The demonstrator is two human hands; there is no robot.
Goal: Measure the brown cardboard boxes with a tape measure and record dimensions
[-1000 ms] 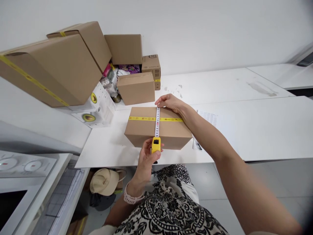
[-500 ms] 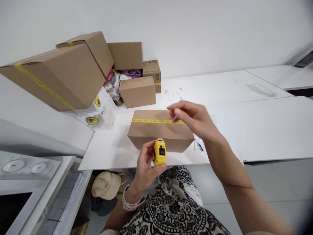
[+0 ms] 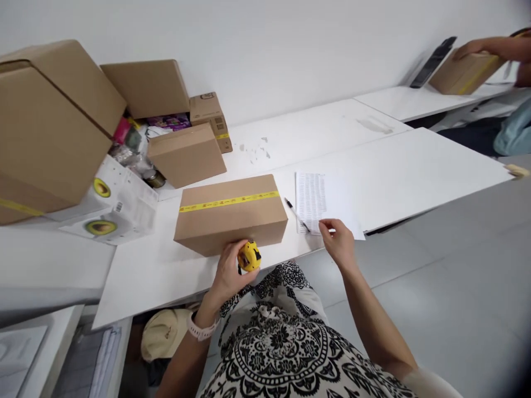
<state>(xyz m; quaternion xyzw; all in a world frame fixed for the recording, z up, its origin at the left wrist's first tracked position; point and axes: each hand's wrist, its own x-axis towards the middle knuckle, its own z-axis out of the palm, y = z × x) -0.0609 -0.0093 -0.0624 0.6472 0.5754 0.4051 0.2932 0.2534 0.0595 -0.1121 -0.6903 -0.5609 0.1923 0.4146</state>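
A closed cardboard box [image 3: 230, 213] sealed with yellow tape sits near the front edge of the white table [image 3: 415, 171]. Just in front of it, my left hand [image 3: 229, 271] is closed round a yellow tape measure [image 3: 249, 256] with the blade drawn in. To the right, my right hand [image 3: 340, 240] rests on the near edge of a printed sheet of paper [image 3: 319, 202], fingers curled down on it. A black pen [image 3: 297, 214] lies on the table between the box and the sheet, a little to the left of that hand.
Several cardboard boxes [image 3: 50, 121] and a white avocado-printed carton [image 3: 112, 202] crowd the table's left side, with a smaller box [image 3: 186, 155] behind. At the far right another person's hand [image 3: 473, 47] rests on a box [image 3: 464, 72]. A beige cap [image 3: 160, 340] lies under the table.
The tape blade has been let go and drawn back into its case. My right hand came off the box and down to the paper. The view swung to the right.
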